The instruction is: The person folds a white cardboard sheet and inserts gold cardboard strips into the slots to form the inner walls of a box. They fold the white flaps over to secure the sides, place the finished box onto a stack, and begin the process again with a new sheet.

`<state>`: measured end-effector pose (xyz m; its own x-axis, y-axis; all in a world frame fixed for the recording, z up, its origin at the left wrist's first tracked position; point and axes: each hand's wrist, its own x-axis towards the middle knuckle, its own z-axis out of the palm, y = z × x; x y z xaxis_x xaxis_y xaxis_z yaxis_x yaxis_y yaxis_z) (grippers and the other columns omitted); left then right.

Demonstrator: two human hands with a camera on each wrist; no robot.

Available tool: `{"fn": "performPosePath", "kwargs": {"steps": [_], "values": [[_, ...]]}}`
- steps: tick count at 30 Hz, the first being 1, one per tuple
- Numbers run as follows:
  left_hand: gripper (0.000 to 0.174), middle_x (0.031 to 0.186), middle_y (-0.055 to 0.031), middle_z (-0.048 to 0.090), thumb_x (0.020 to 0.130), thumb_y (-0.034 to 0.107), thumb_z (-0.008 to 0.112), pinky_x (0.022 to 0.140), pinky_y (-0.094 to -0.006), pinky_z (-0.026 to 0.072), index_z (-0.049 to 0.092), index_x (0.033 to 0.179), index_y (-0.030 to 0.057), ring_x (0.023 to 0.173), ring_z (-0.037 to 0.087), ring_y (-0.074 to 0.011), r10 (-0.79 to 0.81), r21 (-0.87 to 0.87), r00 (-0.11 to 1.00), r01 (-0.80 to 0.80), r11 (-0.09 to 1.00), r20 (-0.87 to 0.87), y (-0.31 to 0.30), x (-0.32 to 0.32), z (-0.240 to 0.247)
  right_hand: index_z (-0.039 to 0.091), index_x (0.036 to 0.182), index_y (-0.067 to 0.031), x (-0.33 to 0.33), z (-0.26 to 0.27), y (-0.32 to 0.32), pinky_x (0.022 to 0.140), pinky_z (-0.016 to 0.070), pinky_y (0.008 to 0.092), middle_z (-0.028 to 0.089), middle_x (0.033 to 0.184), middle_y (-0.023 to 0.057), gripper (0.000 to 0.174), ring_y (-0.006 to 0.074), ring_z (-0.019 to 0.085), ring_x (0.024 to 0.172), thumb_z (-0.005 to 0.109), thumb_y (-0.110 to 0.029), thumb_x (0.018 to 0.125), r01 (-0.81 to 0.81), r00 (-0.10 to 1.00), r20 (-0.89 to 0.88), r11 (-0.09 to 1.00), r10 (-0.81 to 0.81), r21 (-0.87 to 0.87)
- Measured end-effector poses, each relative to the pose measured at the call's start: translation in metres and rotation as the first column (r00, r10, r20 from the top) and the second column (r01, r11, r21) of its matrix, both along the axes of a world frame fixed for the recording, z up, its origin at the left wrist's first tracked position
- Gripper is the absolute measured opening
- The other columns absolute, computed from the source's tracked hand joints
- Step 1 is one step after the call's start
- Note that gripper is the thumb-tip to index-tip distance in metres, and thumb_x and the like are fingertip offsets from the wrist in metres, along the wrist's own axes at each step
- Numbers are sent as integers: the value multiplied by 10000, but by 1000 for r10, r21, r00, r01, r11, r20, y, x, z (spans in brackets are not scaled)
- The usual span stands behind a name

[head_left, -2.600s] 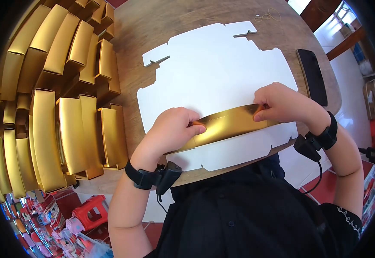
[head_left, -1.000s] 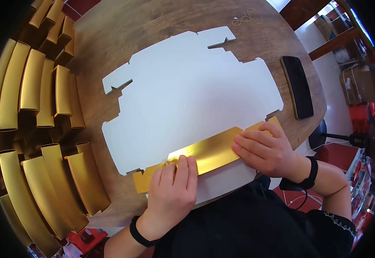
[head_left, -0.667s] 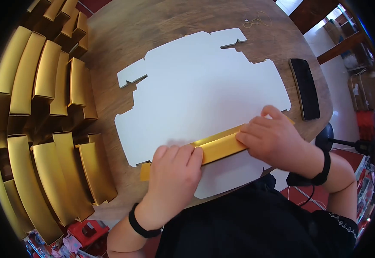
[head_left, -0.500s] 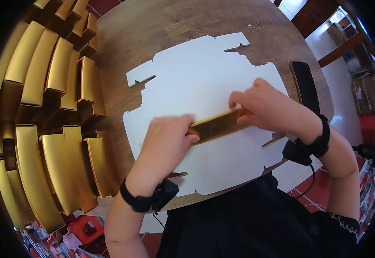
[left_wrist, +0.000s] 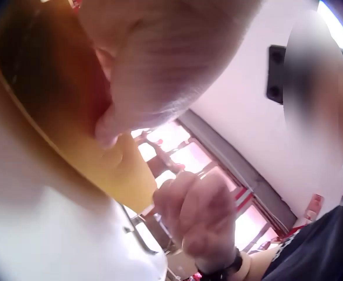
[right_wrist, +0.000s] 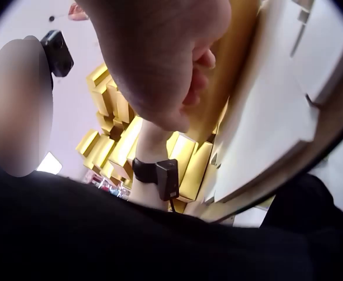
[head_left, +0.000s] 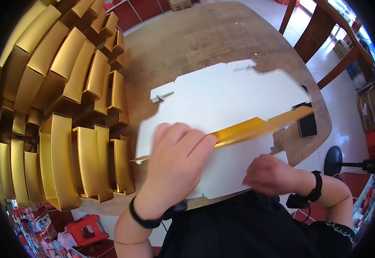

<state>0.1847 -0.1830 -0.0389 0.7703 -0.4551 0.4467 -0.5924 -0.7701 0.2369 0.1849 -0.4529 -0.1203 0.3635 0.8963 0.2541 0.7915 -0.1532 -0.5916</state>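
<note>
Currently working a gold strip (head_left: 256, 125), apparently creased lengthwise, raised at a slant over the white die-cut sheet (head_left: 222, 94) lying mid-desk (head_left: 196, 43). Held at its left half by the left hand (head_left: 176, 161): grip closed round it, fingers laid over the top, thumb against the gold face in the left wrist view. Right end sticking out free toward the phone (head_left: 306, 124). No hold from the right hand (head_left: 273, 174): curled at the near edge of the sheet, off the strip; can't tell whether anything sits in that grip. Looks like mid-fold, crease made, shaping not yet done. Next move probably calls for getting the right hand onto the free end, keeping the crease lined up, not kinking the thin card. Folded gold boxes (head_left: 62, 99) stacked in rows along the left; chair (head_left: 312, 34) far right.
</note>
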Motion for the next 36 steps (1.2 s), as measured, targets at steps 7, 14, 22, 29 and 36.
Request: {"fn": "performPosePath", "kwargs": {"steps": [7, 14, 22, 29, 36], "values": [[238, 1006, -37, 622, 711, 39, 647, 981, -498, 369, 709, 923, 130, 1059, 572, -249, -13, 243, 992, -18, 970, 125, 34, 3, 10, 635, 1226, -26, 56, -9, -81, 915, 549, 399, 648, 1225, 155, 319, 255, 647, 1101, 605, -216, 971, 422, 787, -608, 808, -103, 410], [484, 1437, -130, 487, 831, 11, 595, 1143, -536, 271, 600, 1305, 113, 1341, 430, -346, 317, 498, 897, -437, 749, 309, 17, 5, 31, 599, 1132, 42, 52, -5, -33, 785, 592, 333, 692, 1064, 145, 239, 202, 710, 882, 486, -101, 978, 687, 93, -995, 720, 46, 97], [935, 1493, -278, 348, 756, 373, 789, 1054, -606, 352, 326, 1512, 73, 1381, 355, -461, 74, 283, 906, 52, 958, -417, -34, -57, -29, 515, 1279, -37, -14, -21, 10, 926, 556, 410, 633, 1216, 116, 291, 227, 668, 1060, 432, -200, 1053, 776, -166, -981, 628, 102, -66], [983, 1536, -236, 305, 666, 312, 816, 1009, -707, 322, 356, 1510, 109, 1415, 317, -452, 51, 196, 956, 7, 980, -288, -58, -69, -39, 464, 1396, -56, -43, -21, -9, 1078, 445, 470, 547, 1378, 116, 387, 263, 545, 1270, 401, -261, 1074, 707, -89, -924, 677, 372, 205], [631, 1395, -228, 499, 764, 102, 675, 1008, -527, 451, 506, 1365, 11, 1296, 499, -400, 112, 328, 974, -42, 944, -196, -43, -62, -86, 470, 1424, -70, -44, -31, -9, 1109, 391, 392, 528, 1409, 115, 397, 209, 512, 1285, 451, -229, 1061, 223, 125, -992, 974, 13, 41]]}}
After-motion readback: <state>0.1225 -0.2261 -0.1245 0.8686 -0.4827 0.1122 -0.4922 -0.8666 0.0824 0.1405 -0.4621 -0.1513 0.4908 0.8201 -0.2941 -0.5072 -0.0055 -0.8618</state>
